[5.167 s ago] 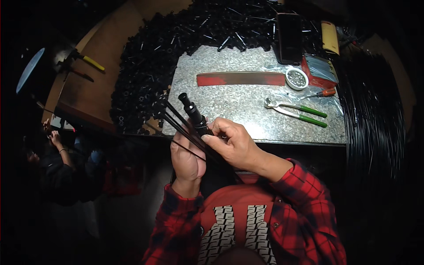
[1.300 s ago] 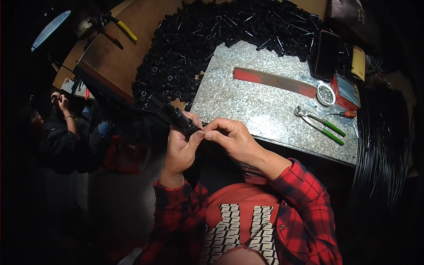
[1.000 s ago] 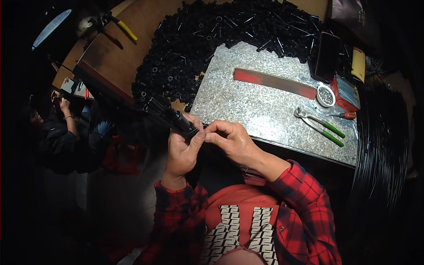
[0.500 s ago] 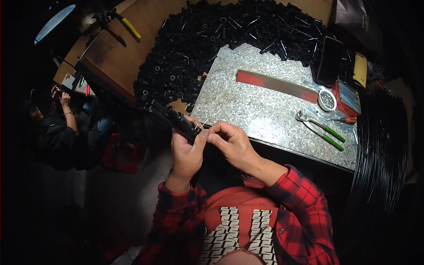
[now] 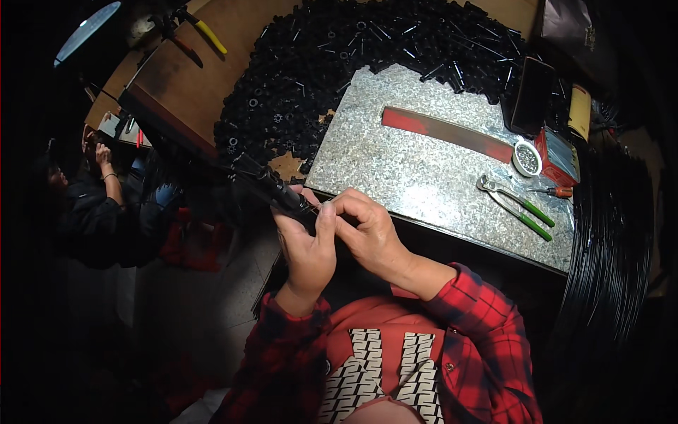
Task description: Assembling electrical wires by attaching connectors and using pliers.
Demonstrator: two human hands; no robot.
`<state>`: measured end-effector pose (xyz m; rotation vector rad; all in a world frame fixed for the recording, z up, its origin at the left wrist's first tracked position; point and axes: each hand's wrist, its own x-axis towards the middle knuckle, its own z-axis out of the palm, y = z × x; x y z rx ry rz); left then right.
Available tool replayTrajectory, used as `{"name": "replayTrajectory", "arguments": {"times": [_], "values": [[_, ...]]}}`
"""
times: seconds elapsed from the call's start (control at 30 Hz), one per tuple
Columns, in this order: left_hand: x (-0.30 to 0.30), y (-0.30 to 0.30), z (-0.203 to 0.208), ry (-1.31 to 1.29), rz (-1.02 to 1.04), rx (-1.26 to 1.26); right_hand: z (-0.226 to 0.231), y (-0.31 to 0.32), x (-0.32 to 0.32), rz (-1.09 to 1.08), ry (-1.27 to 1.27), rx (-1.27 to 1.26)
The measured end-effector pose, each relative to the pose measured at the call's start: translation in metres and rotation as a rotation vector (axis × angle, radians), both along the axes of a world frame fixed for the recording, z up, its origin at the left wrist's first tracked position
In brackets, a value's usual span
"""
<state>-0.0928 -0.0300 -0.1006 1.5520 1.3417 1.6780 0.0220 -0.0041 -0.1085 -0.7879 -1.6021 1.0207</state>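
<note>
– As the head view looks down on it, how does the bundle point(image 5: 267, 182) look?
– Black and slender, dark rods lying along a thicker tube.
– Pointing where?
– Up and leftward, long axis slanting, just beside the slab's point(image 5: 424, 173) near left corner.
– Hands?
– The left hand point(image 5: 308, 249) wraps it, thumb raised; the right hand point(image 5: 376, 234) curls against that thumb, fingertips hidden, so I can't tell its grip.

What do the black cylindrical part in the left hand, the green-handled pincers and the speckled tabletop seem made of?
Black cylindrical part: smooth, faintly shiny; probably plastic, perhaps coated metal. Pincers: silvery, bare-metal head; solid green grips, likely plastic or rubber. Speckled tabletop: grey grain, polished glare; granite or a lookalike.
</note>
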Motion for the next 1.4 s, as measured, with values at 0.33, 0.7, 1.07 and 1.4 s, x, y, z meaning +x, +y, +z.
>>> {"name": "replayTrajectory", "arguments": {"times": [0.33,0.7,1.07,1.4], "values": [[-0.020,0.001,0.000,-0.115,-0.228,-0.097,-0.006,0.009,0.006,0.169,0.003,-0.308],[-0.028,0.000,-0.003,-0.068,-0.360,-0.096,-0.011,0.017,0.010,0.277,0.038,-0.382],[-0.022,0.000,0.000,-0.083,-0.285,-0.110,-0.005,0.023,0.013,0.321,0.002,-0.385],[-0.023,-0.001,-0.005,-0.134,-0.317,-0.097,-0.010,0.005,0.013,0.105,-0.130,-0.278]]}}
